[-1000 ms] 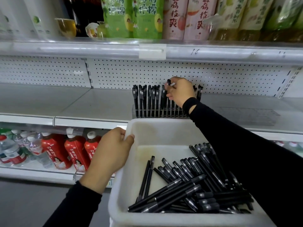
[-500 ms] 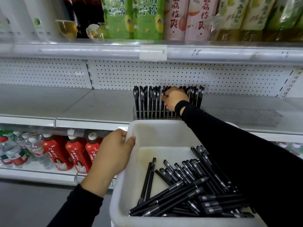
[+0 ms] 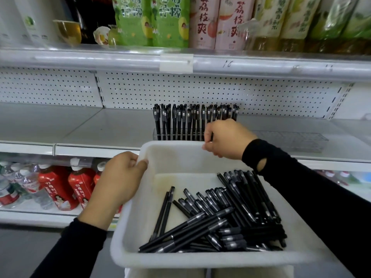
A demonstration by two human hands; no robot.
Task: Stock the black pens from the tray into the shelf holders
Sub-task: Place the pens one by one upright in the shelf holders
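One white tray (image 3: 180, 259) sits in the foreground, and everything here is placed from it. The left grip (image 3: 120, 177), a bare hand, clasps its far left corner with the thumb over the rim. The right grip (image 3: 226, 139) hangs over its far rim with fingers curled; I cannot tell whether they hold a pen.

In the tray, a heap of black pens (image 3: 230, 213) fills the right half, too overlapped to count, and two more pens (image 3: 163, 211) lie side by side just left of the heap.

Behind the tray, on the shelf (image 3: 110, 127), are two clear holders. The one straight behind (image 3: 155, 135) carries roughly two dozen upright pens (image 3: 180, 119). The other holder (image 3: 291, 140), behind and to the right, has none.

Below and left of the tray stand three red bottles (image 3: 54, 187).
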